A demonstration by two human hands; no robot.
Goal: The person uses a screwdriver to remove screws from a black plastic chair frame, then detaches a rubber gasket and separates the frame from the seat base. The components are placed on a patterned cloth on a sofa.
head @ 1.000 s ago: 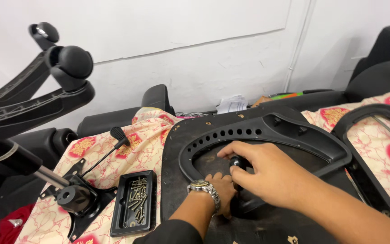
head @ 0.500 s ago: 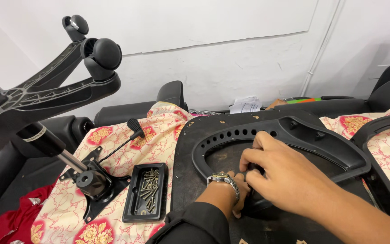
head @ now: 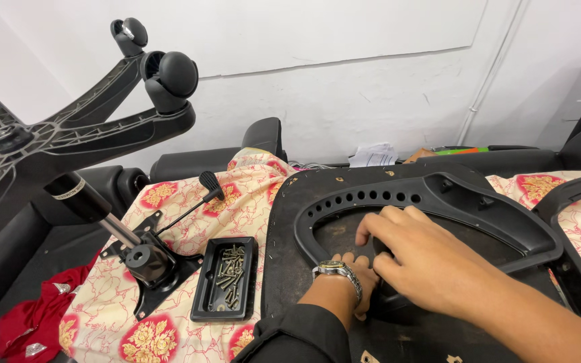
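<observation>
While both hands stay low inside the black plastic frame (head: pixel 438 202), the view has swung left and slightly up compared with a second ago: the chair base with castors (head: pixel 102 121) now fills more of the upper left, and the screw tray (head: pixel 225 277) sits nearer the centre. The hands themselves have hardly shifted on the work.

Right hand (head: pixel 425 259): fingers curled downward over a dark rounded part in the frame's opening, apparently gripping or pressing it; the part is mostly hidden under the palm, so I cannot tell what it is. Left hand (head: pixel 361 279): wrist with a metal watch (head: pixel 336 271), fingers tucked under the right hand and touching the same spot. Whether it grips anything cannot be told.

Reading: work is holding at one point on the frame, a sustained fitting or tightening effort rather than a reach for new parts. Screws remain in the tray, untouched.

The frame lies on a black upholstered seat panel (head: pixel 284 269), perforated edge toward the wall.

Surface: covered with a cream cloth with red floral medallions (head: pixel 169 296). On it, left of the panel, the tilt mechanism with gas cylinder (head: pixel 136 252) and its lever (head: pixel 208 181). A red rag (head: pixel 35 319) hangs at the lower left.

Room: white painted wall (head: pixel 344 74), a conduit (head: pixel 489 67) running down it; crumpled paper (head: pixel 373 154) and black chair parts along the back.
</observation>
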